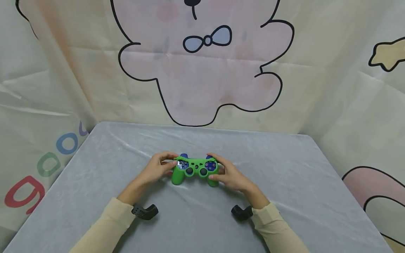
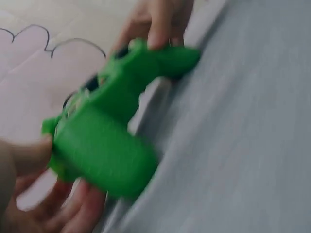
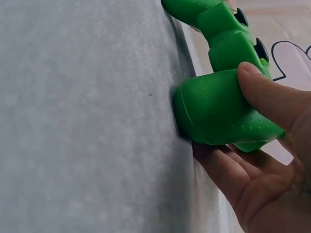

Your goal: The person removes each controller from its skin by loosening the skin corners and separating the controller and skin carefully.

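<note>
A blue game controller [image 1: 210,166] in a green soft cover [image 1: 197,162] is held between both hands just over the table, its face and two dark thumbsticks toward me. The cover's upper left edge looks pulled out of line, and blue shows at the left and right button areas. At the left end, my left hand [image 1: 159,166] pinches the cover's edge between thumb and fingers. My right hand [image 1: 233,174] grips the right end, with the thumb [image 3: 265,90] on the right handle and fingers behind it. In the left wrist view the handle's green side [image 2: 104,150] is slightly blurred.
A grey cloth [image 1: 196,225] covers the table beneath the controller. Behind it hangs a pale curtain [image 1: 95,66] with a cartoon animal print. Black curved wrist devices [image 1: 145,212] sit at both cuffs.
</note>
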`<state>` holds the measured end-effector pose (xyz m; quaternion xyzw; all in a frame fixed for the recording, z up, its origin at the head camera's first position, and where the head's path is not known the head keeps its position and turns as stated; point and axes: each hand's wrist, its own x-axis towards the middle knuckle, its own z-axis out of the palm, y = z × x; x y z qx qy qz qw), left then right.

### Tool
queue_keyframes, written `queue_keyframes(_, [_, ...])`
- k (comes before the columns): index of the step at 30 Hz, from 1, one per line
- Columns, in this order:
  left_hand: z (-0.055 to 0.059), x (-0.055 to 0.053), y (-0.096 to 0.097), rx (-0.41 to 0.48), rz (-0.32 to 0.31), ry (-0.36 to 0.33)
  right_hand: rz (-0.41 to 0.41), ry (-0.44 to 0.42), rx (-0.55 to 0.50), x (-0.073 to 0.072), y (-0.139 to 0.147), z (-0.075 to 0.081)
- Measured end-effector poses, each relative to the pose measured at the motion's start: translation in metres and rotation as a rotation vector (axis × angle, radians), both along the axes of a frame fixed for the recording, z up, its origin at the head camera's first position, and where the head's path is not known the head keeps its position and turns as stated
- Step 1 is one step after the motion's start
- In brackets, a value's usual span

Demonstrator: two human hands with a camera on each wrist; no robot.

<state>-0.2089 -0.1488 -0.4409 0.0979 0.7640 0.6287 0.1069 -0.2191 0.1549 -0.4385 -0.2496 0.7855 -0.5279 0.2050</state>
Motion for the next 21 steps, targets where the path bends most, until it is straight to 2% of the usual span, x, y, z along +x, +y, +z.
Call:
queue_keyframes(4, [0.004, 0.001, 0.011, 0.036, 0.131, -0.078, -0.009, 0.004, 0.000, -0.002, 0.000, 0.003])
queue_keyframes(6, [0.004, 0.003, 0.014, 0.042, 0.164, -0.104, -0.012, 0.012, 0.008, -0.001, 0.000, 0.003])
queue_keyframes(8, [0.004, 0.004, 0.016, 0.040, 0.176, -0.121, -0.003, 0.019, 0.006, 0.000, -0.001, 0.002])
queue_keyframes(11, [0.003, 0.005, 0.018, 0.042, 0.159, -0.132, 0.015, 0.027, -0.006, 0.001, -0.003, 0.001])
queue_keyframes(13, [0.004, 0.005, 0.017, 0.041, 0.127, -0.130, 0.022, 0.026, -0.018, 0.002, -0.004, 0.001])
queue_keyframes(16, [0.006, 0.006, 0.013, 0.030, 0.031, -0.103, 0.010, 0.025, -0.033, 0.003, -0.004, 0.001])
queue_keyframes(21, [0.011, 0.009, -0.001, -0.045, -0.211, -0.093, -0.002, 0.019, -0.055, 0.003, -0.001, 0.001])
